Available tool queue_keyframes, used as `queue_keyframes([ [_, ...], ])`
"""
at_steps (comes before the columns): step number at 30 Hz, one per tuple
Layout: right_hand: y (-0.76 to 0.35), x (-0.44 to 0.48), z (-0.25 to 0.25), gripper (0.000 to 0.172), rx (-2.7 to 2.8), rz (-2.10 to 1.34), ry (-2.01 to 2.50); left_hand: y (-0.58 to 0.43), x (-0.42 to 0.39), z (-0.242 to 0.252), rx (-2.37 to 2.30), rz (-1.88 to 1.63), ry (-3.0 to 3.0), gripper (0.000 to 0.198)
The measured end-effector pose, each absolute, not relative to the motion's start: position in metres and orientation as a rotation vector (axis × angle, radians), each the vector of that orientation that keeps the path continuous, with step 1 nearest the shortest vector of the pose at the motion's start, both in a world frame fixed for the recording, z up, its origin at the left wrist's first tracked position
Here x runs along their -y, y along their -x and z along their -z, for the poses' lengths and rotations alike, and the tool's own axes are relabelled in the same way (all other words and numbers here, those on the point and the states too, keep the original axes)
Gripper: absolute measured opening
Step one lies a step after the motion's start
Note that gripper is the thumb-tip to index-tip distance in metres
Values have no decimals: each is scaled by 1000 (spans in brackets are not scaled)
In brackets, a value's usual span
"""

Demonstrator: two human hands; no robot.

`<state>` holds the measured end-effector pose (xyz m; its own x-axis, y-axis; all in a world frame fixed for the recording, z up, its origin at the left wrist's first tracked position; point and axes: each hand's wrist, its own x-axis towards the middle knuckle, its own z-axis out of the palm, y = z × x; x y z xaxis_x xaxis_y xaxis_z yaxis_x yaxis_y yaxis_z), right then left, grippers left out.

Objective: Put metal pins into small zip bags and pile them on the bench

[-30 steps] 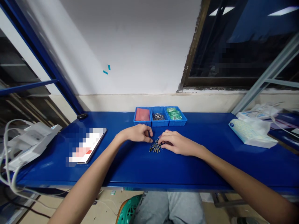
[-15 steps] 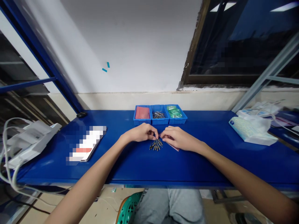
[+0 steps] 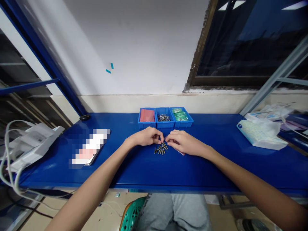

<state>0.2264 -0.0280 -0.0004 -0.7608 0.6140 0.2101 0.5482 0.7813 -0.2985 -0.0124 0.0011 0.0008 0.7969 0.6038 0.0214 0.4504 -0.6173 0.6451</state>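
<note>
Thumb and fingers of my left hand (image 3: 149, 136) are closed at the upper ends of several blind rivets (image 3: 161, 149), whose thin pins fan out toward me over the blue tabletop (image 3: 149, 171). Just to the right, my right hand (image 3: 184, 141) is closed on a small pink plastic bag (image 3: 180, 152). Most of that bag lies hidden beneath the hand; only an edge and a corner show. The fingertips of both hands nearly meet above the rivets.
Behind my hands stand three joined blue bins: one with pink bags (image 3: 147, 115), one with loose rivets (image 3: 164, 118), one with green packets (image 3: 180, 115). A tissue pack (image 3: 261, 134) lies right. A blurred-out phone-like object (image 3: 92, 147) and a white power strip (image 3: 36, 144) lie left.
My hands stay almost in place, with only a slight shift of the left fingers at the rivets. The whole view has moved very slightly.
</note>
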Motion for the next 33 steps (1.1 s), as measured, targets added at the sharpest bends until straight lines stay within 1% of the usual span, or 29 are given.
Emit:
queue_keyframes([
  [18,-225,30,-1,20,2653,-349,912,14,-1,-3,-810,-314,-2312,13],
  [25,-219,32,1,20,2577,-330,946,11,2,-3,-798,-468,-2300,10],
  [33,-218,30,5,15,2449,-282,1008,4,4,-2,-810,-689,-2276,8],
])
